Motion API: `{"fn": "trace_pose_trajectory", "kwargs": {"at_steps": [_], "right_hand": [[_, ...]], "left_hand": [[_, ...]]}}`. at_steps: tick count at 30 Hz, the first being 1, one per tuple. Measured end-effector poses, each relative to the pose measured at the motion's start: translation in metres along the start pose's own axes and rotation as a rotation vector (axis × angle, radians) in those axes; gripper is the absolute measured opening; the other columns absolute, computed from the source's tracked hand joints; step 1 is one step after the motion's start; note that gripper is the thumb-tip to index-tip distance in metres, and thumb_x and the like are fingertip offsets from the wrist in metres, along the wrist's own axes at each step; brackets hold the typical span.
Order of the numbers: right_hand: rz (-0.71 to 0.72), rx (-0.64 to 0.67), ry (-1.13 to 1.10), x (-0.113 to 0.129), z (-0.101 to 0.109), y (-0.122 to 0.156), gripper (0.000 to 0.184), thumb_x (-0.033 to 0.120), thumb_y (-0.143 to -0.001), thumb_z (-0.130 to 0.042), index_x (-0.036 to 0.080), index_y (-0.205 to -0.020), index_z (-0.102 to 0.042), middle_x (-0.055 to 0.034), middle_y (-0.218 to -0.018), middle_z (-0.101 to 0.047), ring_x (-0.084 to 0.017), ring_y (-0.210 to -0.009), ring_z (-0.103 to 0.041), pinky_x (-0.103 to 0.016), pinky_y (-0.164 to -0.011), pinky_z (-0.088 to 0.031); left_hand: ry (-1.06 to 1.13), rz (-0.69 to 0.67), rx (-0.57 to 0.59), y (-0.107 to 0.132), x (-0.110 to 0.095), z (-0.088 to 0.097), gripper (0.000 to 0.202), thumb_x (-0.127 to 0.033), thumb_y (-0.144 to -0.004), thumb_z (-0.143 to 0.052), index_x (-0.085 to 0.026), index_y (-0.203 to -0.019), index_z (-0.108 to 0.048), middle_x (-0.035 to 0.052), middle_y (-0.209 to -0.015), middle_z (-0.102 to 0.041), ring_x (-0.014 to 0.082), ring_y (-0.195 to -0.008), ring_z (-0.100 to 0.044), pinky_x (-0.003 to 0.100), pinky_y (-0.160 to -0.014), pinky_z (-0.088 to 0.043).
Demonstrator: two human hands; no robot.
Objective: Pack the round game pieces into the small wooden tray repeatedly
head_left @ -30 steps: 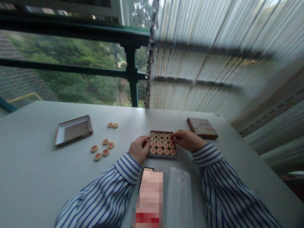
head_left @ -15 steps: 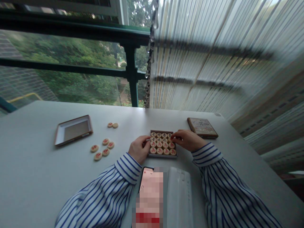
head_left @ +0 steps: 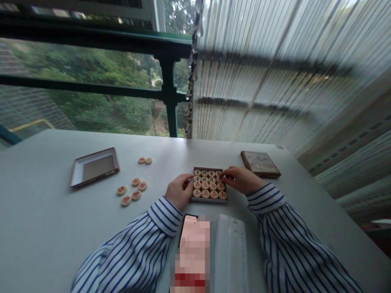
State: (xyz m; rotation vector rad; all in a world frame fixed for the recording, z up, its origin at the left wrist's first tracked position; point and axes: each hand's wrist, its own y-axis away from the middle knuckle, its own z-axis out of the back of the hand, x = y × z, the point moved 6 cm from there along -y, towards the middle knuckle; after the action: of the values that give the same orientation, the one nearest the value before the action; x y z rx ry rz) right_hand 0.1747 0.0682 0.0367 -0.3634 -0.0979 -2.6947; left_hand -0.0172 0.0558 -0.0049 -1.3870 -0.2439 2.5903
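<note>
A shallow box (head_left: 210, 200) holds rows of round wooden xiangqi pieces (head_left: 205, 186), marked in black toward the back and in red toward the front. My left hand (head_left: 180, 190) is closed at the box's left side, thumb and fingers gripping its edge. From the right, my right hand (head_left: 242, 179) reaches over the opposite edge, its fingertips pinched on a xiangqi piece (head_left: 218, 178) in the second row from the back. Those fingers partly cover that piece and its neighbour.
Several loose red-marked pieces (head_left: 136, 195) lie to the left, with two more pieces (head_left: 148, 161) behind them. An upturned box lid (head_left: 94, 167) rests at far left. A decorated flat box (head_left: 261, 163) lies at right. A phone (head_left: 191, 244) and a translucent case (head_left: 230, 252) are in front.
</note>
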Motion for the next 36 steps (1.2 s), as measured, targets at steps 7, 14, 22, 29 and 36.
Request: {"fn": "trace_pose_trajectory", "kwargs": {"at_steps": [7,14,22,29,36], "right_hand": [[0.007,-0.005,-0.005,-0.002,-0.002,0.000,0.024,0.029,-0.077,-0.047,0.021,-0.089,-0.066,-0.0046,-0.079,-0.062,-0.013,-0.068,-0.055,-0.021,-0.063,-0.040],[0.008,-0.034,-0.021,-0.002,0.004,0.002,0.027,0.033,-0.078,-0.048,0.020,-0.093,-0.065,-0.0055,-0.079,-0.062,-0.013,-0.067,-0.055,-0.021,-0.062,-0.040],[0.067,0.076,-0.058,0.013,0.010,0.010,0.027,0.031,-0.076,-0.050,0.024,-0.097,-0.065,-0.0032,-0.076,-0.062,-0.012,-0.065,-0.054,-0.021,-0.060,-0.039],[0.091,0.129,-0.049,0.014,0.001,0.009,0.027,0.034,-0.076,-0.050,0.026,-0.096,-0.065,-0.0025,-0.073,-0.063,-0.012,-0.062,-0.054,-0.021,-0.057,-0.037],[0.077,0.124,-0.047,0.013,0.001,0.009,0.026,0.029,-0.074,-0.051,0.025,-0.096,-0.065,-0.0030,-0.074,-0.064,-0.012,-0.064,-0.055,-0.021,-0.058,-0.038]], "left_hand": [[0.004,0.008,-0.005,0.001,-0.003,0.002,0.027,-0.024,-0.072,-0.048,-0.014,-0.094,-0.061,0.0055,-0.081,-0.066,0.0143,-0.069,-0.061,0.025,-0.063,-0.050],[-0.010,-0.012,-0.013,0.000,-0.004,0.002,0.026,-0.025,-0.073,-0.048,-0.015,-0.093,-0.062,0.0047,-0.082,-0.066,0.0135,-0.068,-0.060,0.025,-0.063,-0.050],[-0.016,-0.010,-0.014,0.000,-0.004,0.003,0.026,-0.025,-0.073,-0.048,-0.015,-0.093,-0.062,0.0044,-0.083,-0.066,0.0133,-0.067,-0.060,0.025,-0.063,-0.050],[-0.024,-0.014,-0.009,0.000,-0.004,0.002,0.026,-0.024,-0.073,-0.048,-0.015,-0.093,-0.062,0.0052,-0.084,-0.066,0.0139,-0.070,-0.060,0.025,-0.064,-0.050],[-0.009,-0.013,-0.018,0.000,-0.003,0.002,0.026,-0.024,-0.073,-0.048,-0.015,-0.093,-0.062,0.0050,-0.083,-0.066,0.0139,-0.069,-0.060,0.025,-0.064,-0.050]]}}
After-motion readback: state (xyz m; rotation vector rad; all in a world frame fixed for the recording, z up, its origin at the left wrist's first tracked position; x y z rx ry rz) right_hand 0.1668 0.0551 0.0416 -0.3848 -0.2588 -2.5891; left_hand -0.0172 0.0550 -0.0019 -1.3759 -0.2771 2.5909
